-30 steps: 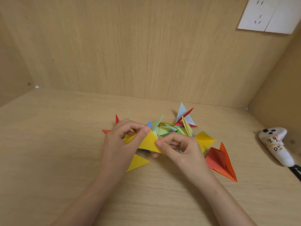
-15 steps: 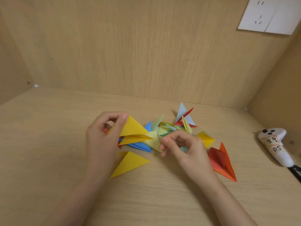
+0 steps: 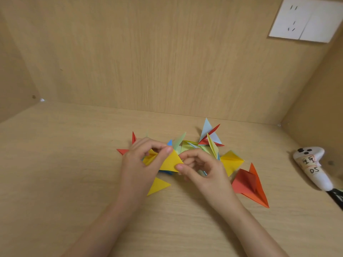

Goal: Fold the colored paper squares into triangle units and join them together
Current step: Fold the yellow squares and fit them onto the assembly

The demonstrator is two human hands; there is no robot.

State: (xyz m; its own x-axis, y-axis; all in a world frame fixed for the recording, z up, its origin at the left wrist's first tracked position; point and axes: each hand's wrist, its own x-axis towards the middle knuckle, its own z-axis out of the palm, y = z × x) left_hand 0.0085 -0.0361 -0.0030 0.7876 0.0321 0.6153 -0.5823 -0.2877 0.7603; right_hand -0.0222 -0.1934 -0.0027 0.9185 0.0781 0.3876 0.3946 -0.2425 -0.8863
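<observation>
Pinched a crisp, sharp-creased yellow triangle unit point(image 3: 169, 161) with the left hand point(image 3: 137, 164) above the smooth wood-grain tabletop point(image 3: 55, 164), close by the heap of coloured folded units point(image 3: 194, 145). Gripped its right tip in the right hand point(image 3: 206, 171), apart from it half a second earlier.

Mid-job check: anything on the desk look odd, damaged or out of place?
Only the white handheld controller, lying on its side at the right edge; it is no part of the paper work. The folded units lie in a loose pile, none visibly torn. The left hand and right hand pinch a yellow unit.
</observation>
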